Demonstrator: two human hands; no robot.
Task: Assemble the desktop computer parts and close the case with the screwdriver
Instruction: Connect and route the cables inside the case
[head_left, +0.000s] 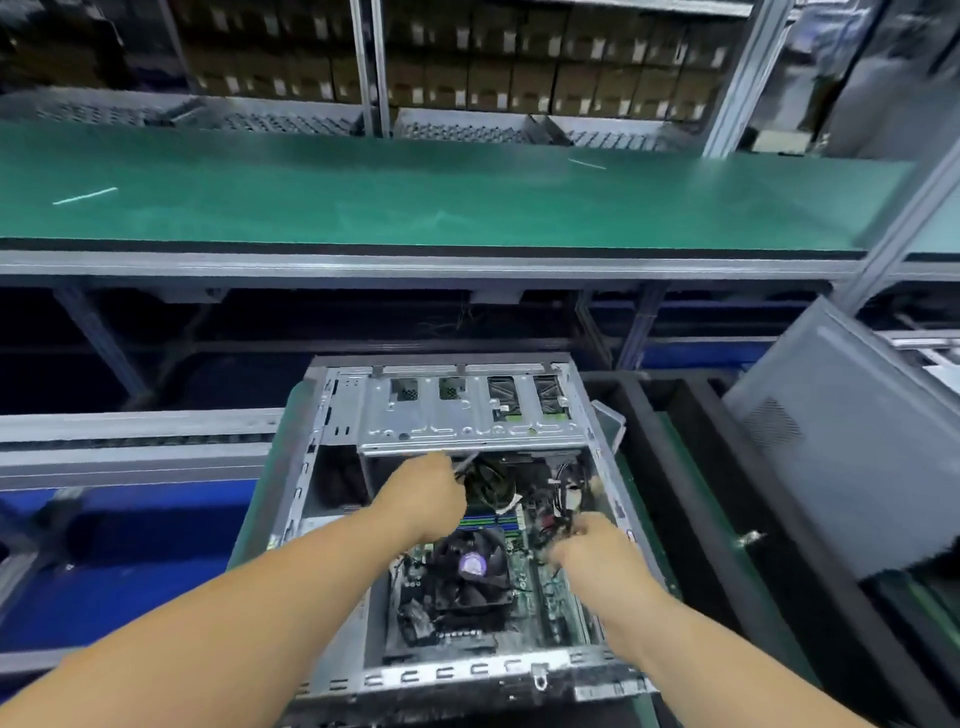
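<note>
An open desktop case (332, 519) lies on its side in front of me, its silver drive cage (467, 410) at the far end. Inside are the motherboard (550, 597) and a black CPU fan (470, 569) with a purple hub. My left hand (426, 493) reaches in under the drive cage, fingers curled round a thin grey cable or tool by the black cable bundle (488, 483). My right hand (587, 545) pinches the dark wires at the case's right wall. No screwdriver is clearly visible.
The grey side panel (841, 441) leans upright at the right. A green conveyor bench (415, 192) runs across behind the case, with shelves of brown boxes (519, 67) beyond. Black foam trays (691, 467) lie right of the case, blue bins (130, 545) at left.
</note>
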